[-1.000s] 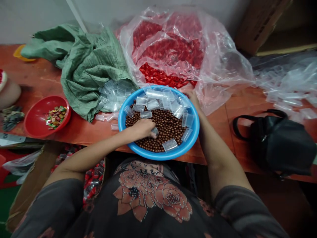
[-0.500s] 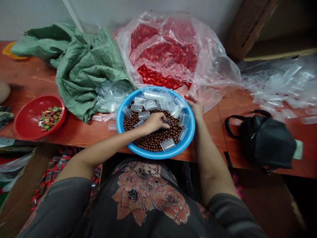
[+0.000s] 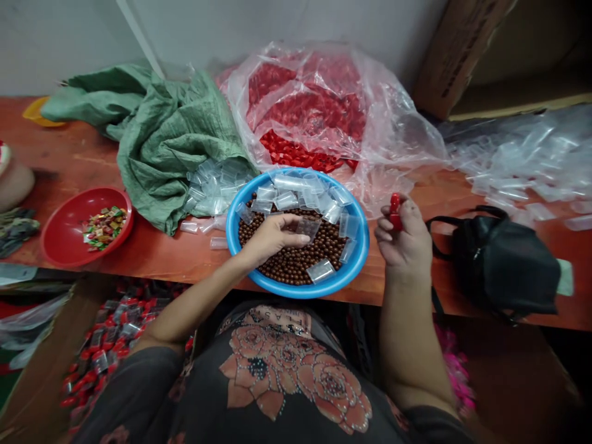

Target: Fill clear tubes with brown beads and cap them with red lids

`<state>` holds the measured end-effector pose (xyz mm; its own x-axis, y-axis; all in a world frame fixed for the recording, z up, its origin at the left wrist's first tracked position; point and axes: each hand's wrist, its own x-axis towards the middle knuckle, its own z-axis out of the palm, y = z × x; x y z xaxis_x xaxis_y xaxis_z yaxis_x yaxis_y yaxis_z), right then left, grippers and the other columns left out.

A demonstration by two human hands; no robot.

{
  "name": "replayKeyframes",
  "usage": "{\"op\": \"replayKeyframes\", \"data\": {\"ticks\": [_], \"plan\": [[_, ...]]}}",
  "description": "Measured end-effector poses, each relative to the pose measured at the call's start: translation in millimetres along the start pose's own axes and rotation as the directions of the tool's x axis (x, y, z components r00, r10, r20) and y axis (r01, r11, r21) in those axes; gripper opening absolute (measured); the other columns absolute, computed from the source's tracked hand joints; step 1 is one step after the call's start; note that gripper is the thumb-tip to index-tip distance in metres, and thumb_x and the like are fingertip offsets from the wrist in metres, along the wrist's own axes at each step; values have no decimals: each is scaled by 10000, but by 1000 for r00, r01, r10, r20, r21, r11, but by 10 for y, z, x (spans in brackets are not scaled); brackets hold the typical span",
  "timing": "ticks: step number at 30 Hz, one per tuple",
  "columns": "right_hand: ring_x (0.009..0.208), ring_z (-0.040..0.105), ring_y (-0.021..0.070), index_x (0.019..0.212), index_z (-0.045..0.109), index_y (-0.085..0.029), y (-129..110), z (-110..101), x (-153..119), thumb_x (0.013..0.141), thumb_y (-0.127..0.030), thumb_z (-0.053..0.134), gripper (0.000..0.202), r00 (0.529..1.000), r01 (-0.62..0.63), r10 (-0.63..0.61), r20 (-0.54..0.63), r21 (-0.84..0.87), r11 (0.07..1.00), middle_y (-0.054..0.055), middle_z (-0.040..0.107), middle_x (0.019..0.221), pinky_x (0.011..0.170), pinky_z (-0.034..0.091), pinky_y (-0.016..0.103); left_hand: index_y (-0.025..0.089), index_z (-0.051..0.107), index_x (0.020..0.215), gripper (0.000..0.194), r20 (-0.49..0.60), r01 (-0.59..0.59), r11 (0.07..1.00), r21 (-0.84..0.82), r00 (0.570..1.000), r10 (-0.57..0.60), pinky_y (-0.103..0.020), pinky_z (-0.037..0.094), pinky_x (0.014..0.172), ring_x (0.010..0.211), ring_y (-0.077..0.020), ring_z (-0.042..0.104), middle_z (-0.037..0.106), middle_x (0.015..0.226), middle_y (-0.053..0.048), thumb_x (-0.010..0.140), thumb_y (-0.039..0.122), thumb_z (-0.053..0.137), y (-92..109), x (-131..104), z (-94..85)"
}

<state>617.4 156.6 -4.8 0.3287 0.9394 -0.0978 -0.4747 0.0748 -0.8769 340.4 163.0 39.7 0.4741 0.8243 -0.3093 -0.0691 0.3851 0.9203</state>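
Over the blue basin (image 3: 359, 262), my left hand (image 3: 274, 239) is closed on a small clear plastic container (image 3: 308, 229), held just above brown beads or balls (image 3: 285, 266). More clear containers (image 3: 287, 200) lie on the balls, mostly along the far side of the basin. To the right of the basin, my right hand (image 3: 407, 237) is raised with its fingers curled around a small red plastic cap (image 3: 394, 211). The cap's lower part is partly hidden by the fingers.
Behind the basin lies a clear bag (image 3: 393, 111) of red pieces. A green sack (image 3: 176, 135) and red bowl (image 3: 50, 237) with wrapped sweets are left; a black bag (image 3: 509, 265) and loose clear containers (image 3: 531, 160) are right. Filled red-capped containers (image 3: 104, 357) sit below the table edge.
My right hand has left the basin's rim and risen to the right, with the red cap now plainly showing. My left hand has lifted the clear container from among the balls.
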Motion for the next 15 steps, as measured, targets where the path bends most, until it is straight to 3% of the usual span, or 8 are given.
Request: {"op": "replayKeyframes", "data": {"ticks": [4,7,11,15], "plan": [[449,340,46,1079,717,-342,-43,343,-322,754,-407,786,338,981,-88,112,155,-151,985,-36,635,775,327,191,189,126,757,994,373,-59,47,999,-14,997,-48,-302,526,770,751,-126,639,739,916,-61,640,230,815,-24,-216,-70],[482,378,50,1110,732,-310,28,537,-485,700,-333,831,423,964,-88,149,222,-265,960,-38,633,762,357,253,196,131,769,995,379,-105,64,998,-13,992,-65,-294,534,735,738,-127,639,745,919,-69,639,253,817,-77,-314,-129],[536,474,60,1093,751,-282,182,683,-589,818,-411,739,304,958,4,115,263,-414,910,-24,644,741,397,321,179,143,774,1016,397,-117,37,999,-8,992,-38,-294,545,757,757,-127,653,754,934,-64,641,262,828,-149,-388,-205],[610,580,76,1192,690,-317,315,773,-601,862,-447,696,354,941,-9,139,309,-386,923,-12,712,858,443,420,174,166,769,1045,417,-103,-2,999,-52,995,-3,-300,547,802,793,-133,676,766,969,-57,641,247,835,-189,-404,-266]]}}
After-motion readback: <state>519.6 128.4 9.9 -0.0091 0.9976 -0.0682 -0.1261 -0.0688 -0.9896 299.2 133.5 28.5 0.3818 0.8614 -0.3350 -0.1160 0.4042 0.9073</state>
